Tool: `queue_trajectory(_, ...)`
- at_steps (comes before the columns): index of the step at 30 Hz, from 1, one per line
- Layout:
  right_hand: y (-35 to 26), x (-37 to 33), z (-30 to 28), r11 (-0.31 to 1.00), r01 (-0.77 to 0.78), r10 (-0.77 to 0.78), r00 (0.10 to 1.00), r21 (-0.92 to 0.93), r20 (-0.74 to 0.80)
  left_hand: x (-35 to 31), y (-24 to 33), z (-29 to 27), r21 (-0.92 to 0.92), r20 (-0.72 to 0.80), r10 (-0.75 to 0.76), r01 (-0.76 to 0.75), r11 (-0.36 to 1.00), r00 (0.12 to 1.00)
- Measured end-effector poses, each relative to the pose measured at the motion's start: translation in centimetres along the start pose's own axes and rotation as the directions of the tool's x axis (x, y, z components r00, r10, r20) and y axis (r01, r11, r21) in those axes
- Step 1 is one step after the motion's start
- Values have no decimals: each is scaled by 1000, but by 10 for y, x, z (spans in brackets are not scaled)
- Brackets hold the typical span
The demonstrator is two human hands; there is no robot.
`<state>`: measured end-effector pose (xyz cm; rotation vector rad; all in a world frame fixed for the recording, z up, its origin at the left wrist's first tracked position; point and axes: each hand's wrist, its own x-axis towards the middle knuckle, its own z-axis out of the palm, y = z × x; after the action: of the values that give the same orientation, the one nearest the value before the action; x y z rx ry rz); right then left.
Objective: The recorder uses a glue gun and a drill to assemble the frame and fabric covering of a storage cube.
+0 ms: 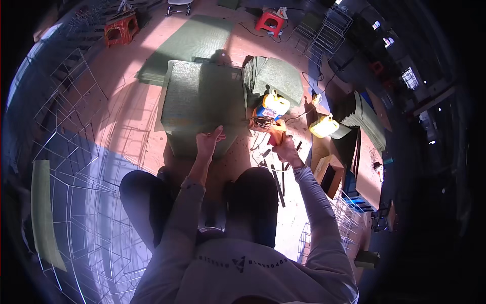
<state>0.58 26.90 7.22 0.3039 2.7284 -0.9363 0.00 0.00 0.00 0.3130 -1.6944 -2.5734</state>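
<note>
A tall box-shaped stack covered with a green sheet stands in front of my knees. Over its near edge is my left hand, fingers curled in; whatever they hold, if anything, is too small to make out. My right hand is closed around an orange tool just right of the stack. The tool's far end meets a brown-stained container, and its exact kind is unclear. Right behind these stands a yellow-and-blue jug, brightly lit by the sun.
More green sheets lie behind the stack and to its right. A second yellow jug and an open carton are at right. Dark strips lie on the floor. Wire frames crowd the left. Red stools stand farther back.
</note>
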Motion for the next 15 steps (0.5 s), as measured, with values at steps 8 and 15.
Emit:
queue_trajectory(8, 23, -28, -21, 946, 185, -181, 983, 265, -41, -7, 5, -1, -20, 112, -76, 78, 997, 991)
queue_trajectory(15, -6, -41, -56, 383, 328, -327, 922, 864, -205, -25, 84, -39, 747, 375, -521, 83, 660, 767)
